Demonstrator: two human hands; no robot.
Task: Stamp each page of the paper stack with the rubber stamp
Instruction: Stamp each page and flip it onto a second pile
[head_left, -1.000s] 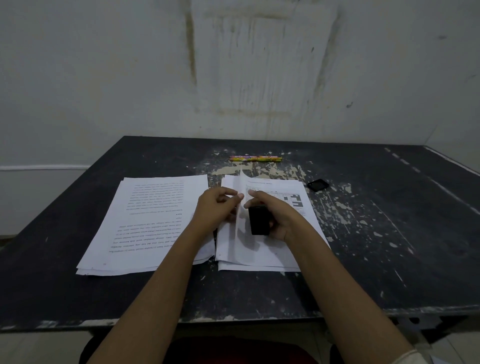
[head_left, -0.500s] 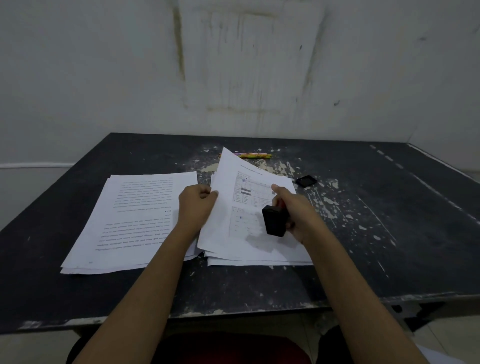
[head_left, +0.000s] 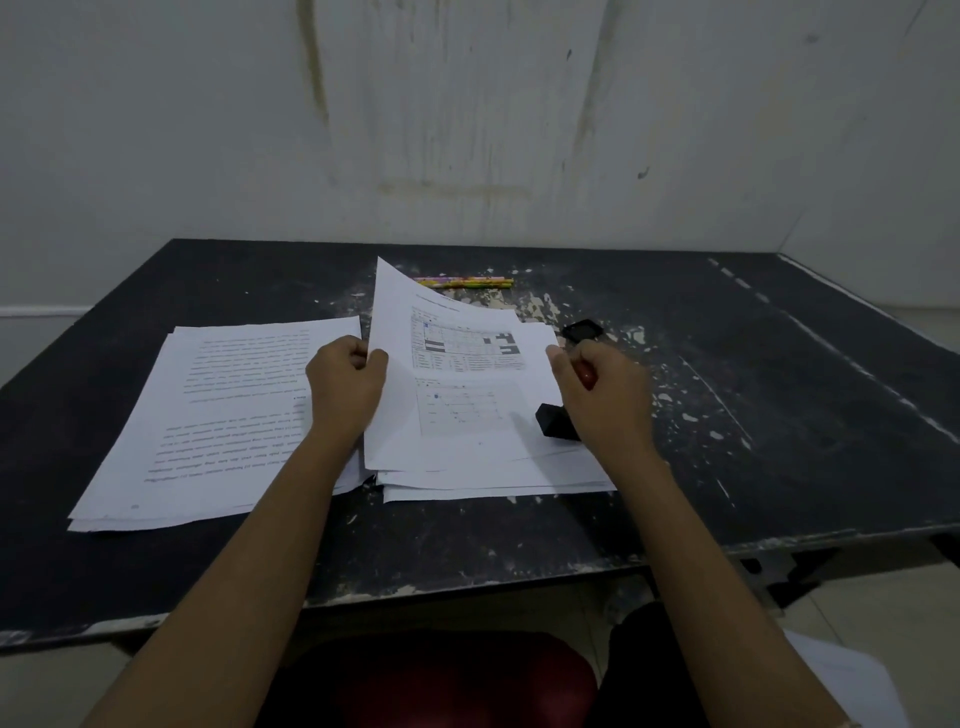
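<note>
Two piles of white paper lie on the black table (head_left: 779, 426). The right stack (head_left: 493, 478) has its top page (head_left: 447, 374), printed with tables, lifted and curled up at its left edge. My left hand (head_left: 345, 384) pinches that left edge. My right hand (head_left: 602, 395) is closed on the black rubber stamp (head_left: 556, 422), which hovers over the stack's right side with its base pointing left and down; a red part of its handle shows between my fingers. The left pile (head_left: 218, 415) lies flat with upside-down text.
A yellow and pink pencil (head_left: 462, 282) lies near the table's back edge. A small black lid or pad (head_left: 583, 330) sits just right of the stack's far corner. The wall stands close behind the table. A red seat (head_left: 457, 680) shows under the front edge.
My left hand has peeled the top page up from the right stack. My right hand has carried the stamp off the page's middle toward the stack's right side.
</note>
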